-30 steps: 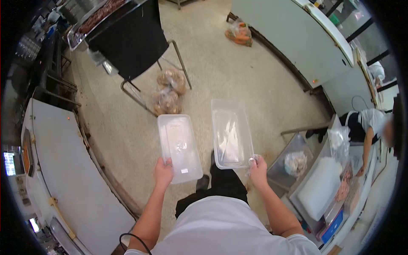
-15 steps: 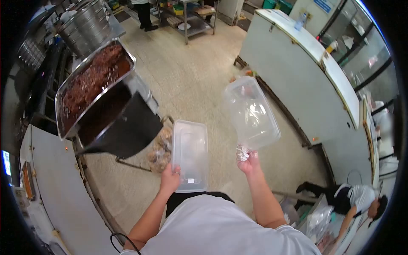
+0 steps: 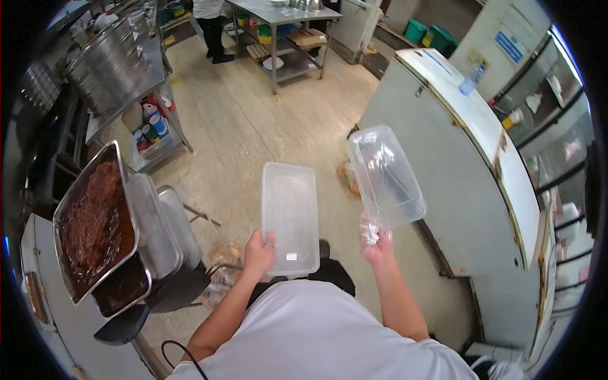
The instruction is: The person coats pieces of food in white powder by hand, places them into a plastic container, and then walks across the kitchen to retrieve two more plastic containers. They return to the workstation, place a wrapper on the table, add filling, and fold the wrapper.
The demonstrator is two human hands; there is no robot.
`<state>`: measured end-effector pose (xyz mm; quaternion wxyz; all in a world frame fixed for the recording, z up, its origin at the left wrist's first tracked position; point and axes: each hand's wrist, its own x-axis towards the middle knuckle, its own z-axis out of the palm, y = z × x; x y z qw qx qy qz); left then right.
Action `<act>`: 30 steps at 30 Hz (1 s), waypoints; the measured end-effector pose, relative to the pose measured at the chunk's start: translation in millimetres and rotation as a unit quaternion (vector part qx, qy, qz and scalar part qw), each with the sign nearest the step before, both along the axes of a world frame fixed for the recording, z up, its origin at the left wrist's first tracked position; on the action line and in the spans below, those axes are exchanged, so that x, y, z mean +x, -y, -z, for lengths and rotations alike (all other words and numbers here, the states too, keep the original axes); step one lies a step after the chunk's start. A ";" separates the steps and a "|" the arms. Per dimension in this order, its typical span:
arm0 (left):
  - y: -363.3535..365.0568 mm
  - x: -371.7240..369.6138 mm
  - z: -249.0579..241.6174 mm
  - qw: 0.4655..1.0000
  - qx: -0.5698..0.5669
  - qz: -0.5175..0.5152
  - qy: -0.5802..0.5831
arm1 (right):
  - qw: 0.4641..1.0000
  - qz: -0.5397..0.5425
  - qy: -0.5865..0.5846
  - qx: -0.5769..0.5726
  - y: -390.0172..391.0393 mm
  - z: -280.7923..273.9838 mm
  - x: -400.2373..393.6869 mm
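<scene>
My left hand (image 3: 258, 254) grips the lower left edge of a frosted rectangular plastic lid (image 3: 289, 212), which has a small white label near its bottom end. My right hand (image 3: 378, 246) is closed on the near end of a clear rectangular plastic container (image 3: 387, 174). Something thin and shiny, like a clear plastic glove, covers its fingers. Lid and container are apart, both held in front of my body above the floor. Left of them, a metal tray (image 3: 130, 218) holds dark reddish-brown food in sauce, with a smaller pan of dark liquid (image 3: 120, 294) beside it.
A long white counter (image 3: 443, 145) with a plastic bottle (image 3: 472, 79) runs along the right. Steel steamers (image 3: 107, 63) stand on a metal table at the upper left. A steel table (image 3: 285, 14) and a person's legs (image 3: 214, 38) are at the back. Bagged items (image 3: 218, 278) sit low left.
My view has shifted: the food trays now appear lower and farther left, and the shelf under the steamers shows. The person at lower right has left view. Both hands keep their hold.
</scene>
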<state>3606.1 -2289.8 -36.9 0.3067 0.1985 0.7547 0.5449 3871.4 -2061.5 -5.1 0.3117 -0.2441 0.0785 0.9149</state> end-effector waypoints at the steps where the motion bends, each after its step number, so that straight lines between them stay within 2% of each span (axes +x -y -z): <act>1: -28.3 -12.1 1.8 0.999 -0.017 -0.002 -0.029 | 0.999 -0.020 -0.012 0.022 -38.3 8.7 -11.6; 2: -48.7 -18.6 3.0 0.998 -0.044 -0.005 -0.052 | 0.998 -0.041 -0.020 0.036 -70.0 22.7 -18.9; 5: -107.9 -39.6 -21.3 0.997 -0.035 -0.067 0.014 | 0.995 -0.092 -0.046 0.020 -136.7 21.0 -43.3; 8: -162.3 -61.6 -32.3 0.990 0.031 -0.133 -0.043 | 0.991 -0.128 -0.034 0.023 -223.1 10.3 -85.7; 9: -178.7 -68.1 -49.0 0.989 0.015 -0.145 -0.016 | 0.990 -0.139 -0.018 0.027 -248.4 8.4 -96.7; 11: -205.9 -88.8 -76.4 0.985 -0.008 -0.168 0.038 | 0.983 -0.167 -0.061 0.046 -296.6 4.0 -127.5; 15: -264.9 -147.7 -55.3 0.978 0.033 -0.202 0.044 | 0.977 -0.197 -0.070 0.033 -374.2 11.1 -203.4; 17: -299.3 -186.7 -46.9 0.973 0.018 -0.221 0.057 | 0.979 -0.198 -0.027 0.033 -399.1 14.3 -245.7; 20: -336.7 -258.0 -14.5 0.982 0.066 -0.168 0.062 | 0.977 -0.203 0.068 0.015 -418.6 17.0 -312.9; 22: -368.0 -302.8 -16.0 0.984 0.035 -0.172 0.016 | 0.969 -0.224 0.103 0.035 -434.4 23.9 -355.8; 23: -384.4 -328.5 -19.1 0.984 0.020 -0.175 -0.006 | 0.967 -0.253 0.032 0.029 -441.1 19.7 -380.3; 26: -422.9 -402.6 -15.9 0.980 0.050 -0.177 0.073 | 0.964 -0.256 0.073 -0.019 -465.5 9.5 -452.3; 29: -463.6 -481.5 -38.2 0.973 0.056 -0.182 0.130 | 0.953 -0.302 -0.036 -0.015 -498.4 21.9 -521.2; 30: -475.8 -506.6 -43.2 0.974 0.064 -0.183 0.114 | 0.949 -0.311 -0.049 -0.017 -509.4 25.0 -545.1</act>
